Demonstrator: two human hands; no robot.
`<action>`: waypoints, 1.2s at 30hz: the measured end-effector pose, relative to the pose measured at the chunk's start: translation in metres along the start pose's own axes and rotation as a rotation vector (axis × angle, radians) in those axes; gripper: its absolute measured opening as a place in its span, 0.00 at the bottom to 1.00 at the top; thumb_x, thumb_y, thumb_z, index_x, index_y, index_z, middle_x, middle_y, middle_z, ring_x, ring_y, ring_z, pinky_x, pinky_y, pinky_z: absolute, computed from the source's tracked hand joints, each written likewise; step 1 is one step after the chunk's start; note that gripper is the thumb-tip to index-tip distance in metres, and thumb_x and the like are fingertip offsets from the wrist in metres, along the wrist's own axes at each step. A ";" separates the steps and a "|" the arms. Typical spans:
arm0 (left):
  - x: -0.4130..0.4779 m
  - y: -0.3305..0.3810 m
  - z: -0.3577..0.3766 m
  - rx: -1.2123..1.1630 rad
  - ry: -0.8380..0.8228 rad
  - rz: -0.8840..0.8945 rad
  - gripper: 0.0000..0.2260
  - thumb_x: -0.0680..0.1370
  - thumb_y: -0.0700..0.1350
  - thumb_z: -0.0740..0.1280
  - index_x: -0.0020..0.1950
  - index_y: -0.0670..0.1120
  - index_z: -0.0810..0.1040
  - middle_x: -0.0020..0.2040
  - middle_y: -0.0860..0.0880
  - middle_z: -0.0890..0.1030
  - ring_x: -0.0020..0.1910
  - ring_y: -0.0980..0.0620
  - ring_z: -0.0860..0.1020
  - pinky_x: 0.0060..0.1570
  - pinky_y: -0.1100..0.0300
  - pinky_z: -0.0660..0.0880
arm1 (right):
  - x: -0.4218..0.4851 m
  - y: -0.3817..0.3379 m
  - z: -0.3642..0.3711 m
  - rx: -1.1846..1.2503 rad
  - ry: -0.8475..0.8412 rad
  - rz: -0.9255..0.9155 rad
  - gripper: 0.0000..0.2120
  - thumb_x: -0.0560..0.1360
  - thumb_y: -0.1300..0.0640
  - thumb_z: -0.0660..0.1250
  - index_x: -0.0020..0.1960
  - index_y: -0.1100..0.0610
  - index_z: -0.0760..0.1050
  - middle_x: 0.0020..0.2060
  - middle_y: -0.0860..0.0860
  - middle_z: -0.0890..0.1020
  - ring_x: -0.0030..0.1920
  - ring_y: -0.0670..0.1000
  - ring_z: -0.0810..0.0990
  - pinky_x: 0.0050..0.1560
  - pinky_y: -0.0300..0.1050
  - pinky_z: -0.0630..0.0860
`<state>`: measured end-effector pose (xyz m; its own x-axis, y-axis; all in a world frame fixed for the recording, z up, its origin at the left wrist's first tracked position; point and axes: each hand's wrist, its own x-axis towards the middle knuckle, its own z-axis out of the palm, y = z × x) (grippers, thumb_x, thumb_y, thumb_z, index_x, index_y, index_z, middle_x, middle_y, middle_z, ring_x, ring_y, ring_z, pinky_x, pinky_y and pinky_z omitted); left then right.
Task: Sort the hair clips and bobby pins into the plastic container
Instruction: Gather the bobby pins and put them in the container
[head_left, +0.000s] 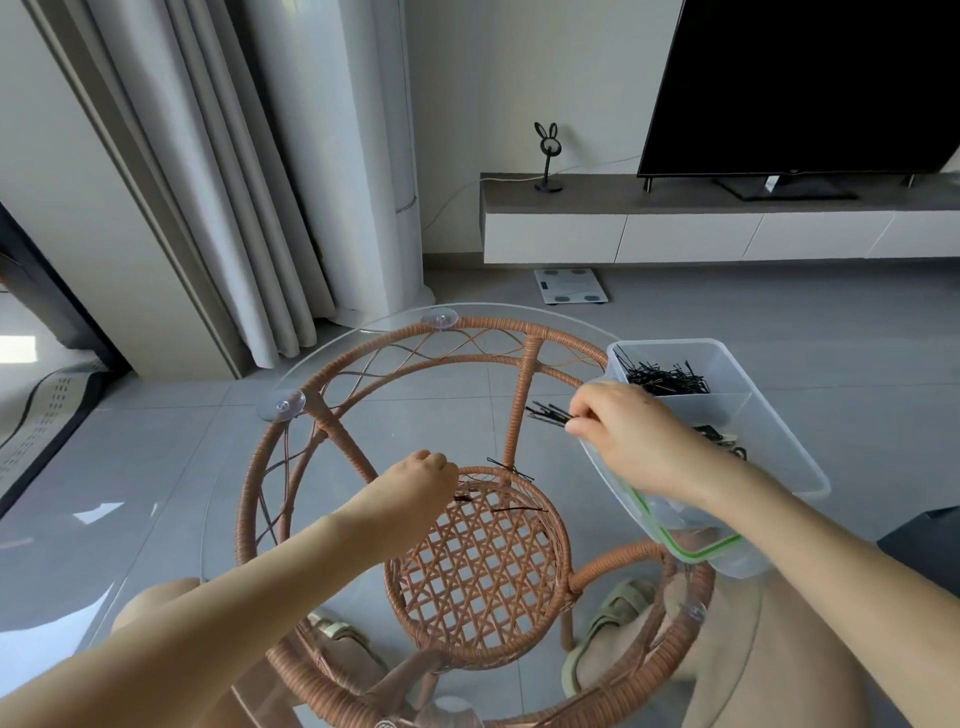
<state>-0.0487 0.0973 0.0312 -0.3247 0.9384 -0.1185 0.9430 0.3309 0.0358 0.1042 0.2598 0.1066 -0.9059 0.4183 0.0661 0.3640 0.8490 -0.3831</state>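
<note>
A clear plastic container (769, 415) with a divider stands on the right of the round glass table top (218, 499). Its far compartment holds a heap of black bobby pins (662, 376); the near one holds dark hair clips (719, 434), partly hidden by my wrist. My right hand (631, 441) is at the container's left wall, pinching a bundle of bobby pins (548, 414) that sticks out to the left. My left hand (421, 480) is curled over the glass, fingertips down at a small dark pin (462, 498). Loose bobby pins (511, 470) lie on the glass beside it.
Under the glass is a rattan frame (322, 421) with a woven lower shelf (478, 566). A green-rimmed lid (691, 548) sits under the container's near end. My knees and sandalled feet show below. A TV cabinet (675, 234) and a floor scale (571, 286) stand beyond.
</note>
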 end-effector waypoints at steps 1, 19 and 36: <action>0.000 0.004 0.000 0.052 -0.015 -0.009 0.11 0.79 0.36 0.58 0.61 0.41 0.70 0.55 0.45 0.74 0.52 0.49 0.72 0.54 0.58 0.72 | 0.001 0.006 -0.008 0.001 0.031 0.002 0.11 0.77 0.57 0.60 0.38 0.62 0.71 0.40 0.53 0.76 0.42 0.53 0.73 0.43 0.48 0.68; 0.022 0.011 -0.031 -0.282 0.014 -0.142 0.09 0.77 0.41 0.61 0.56 0.44 0.73 0.51 0.46 0.79 0.46 0.49 0.77 0.45 0.58 0.76 | 0.042 0.105 -0.048 -0.517 0.033 0.120 0.17 0.74 0.61 0.61 0.27 0.56 0.64 0.29 0.51 0.70 0.40 0.54 0.67 0.34 0.44 0.61; 0.061 0.030 -0.004 0.022 0.069 0.145 0.09 0.78 0.36 0.58 0.57 0.41 0.72 0.55 0.45 0.71 0.53 0.47 0.68 0.53 0.57 0.68 | -0.020 -0.003 0.075 -0.176 -0.015 -0.117 0.10 0.76 0.56 0.62 0.54 0.60 0.74 0.52 0.55 0.78 0.53 0.53 0.74 0.54 0.46 0.71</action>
<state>-0.0404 0.1648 0.0292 -0.1887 0.9810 -0.0456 0.9815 0.1900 0.0255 0.1049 0.2252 0.0373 -0.9468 0.3100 0.0866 0.2874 0.9353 -0.2063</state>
